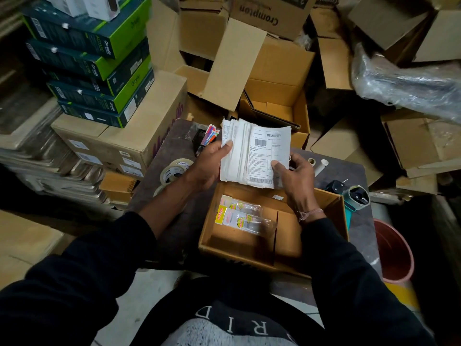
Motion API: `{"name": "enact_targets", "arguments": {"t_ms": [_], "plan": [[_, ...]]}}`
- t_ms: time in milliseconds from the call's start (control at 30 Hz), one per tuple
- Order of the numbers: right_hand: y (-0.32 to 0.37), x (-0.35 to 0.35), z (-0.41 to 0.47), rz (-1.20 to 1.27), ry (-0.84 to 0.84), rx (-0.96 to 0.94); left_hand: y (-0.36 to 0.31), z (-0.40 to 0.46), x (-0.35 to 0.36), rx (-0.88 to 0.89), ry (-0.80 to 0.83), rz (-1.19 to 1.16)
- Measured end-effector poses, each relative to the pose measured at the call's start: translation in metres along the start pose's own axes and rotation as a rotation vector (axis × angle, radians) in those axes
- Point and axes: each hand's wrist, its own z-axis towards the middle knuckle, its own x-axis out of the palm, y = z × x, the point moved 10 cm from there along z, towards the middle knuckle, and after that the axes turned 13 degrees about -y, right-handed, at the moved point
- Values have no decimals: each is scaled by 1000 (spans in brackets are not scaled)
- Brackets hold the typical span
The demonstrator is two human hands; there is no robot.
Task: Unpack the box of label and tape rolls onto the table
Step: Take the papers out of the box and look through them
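Table [174, 221]: dark, cluttered | open box [331, 208] on it | both hands [207, 166] [296, 181] pinched label stack [254, 153] | cartons [274, 71] crowded room

I see a white stack of labels [255, 153] with black barcodes in my grip; below it a tan box [331, 203] holds clear packets [243, 216] with yellow-red tags, on a grey-brown surface [349, 168].
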Motion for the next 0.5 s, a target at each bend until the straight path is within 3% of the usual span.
{"name": "enact_targets", "arguments": {"t_ms": [67, 233, 500], "plan": [[4, 4, -1, -30, 7, -49, 2, -1, 4, -34, 15, -23], [14, 11, -4, -100, -16, -162, -3, 3, 0, 121, 0, 208], [26, 20, -8, -294, 1, -280, -6, 13, -11, 156, -23, 214]]}}
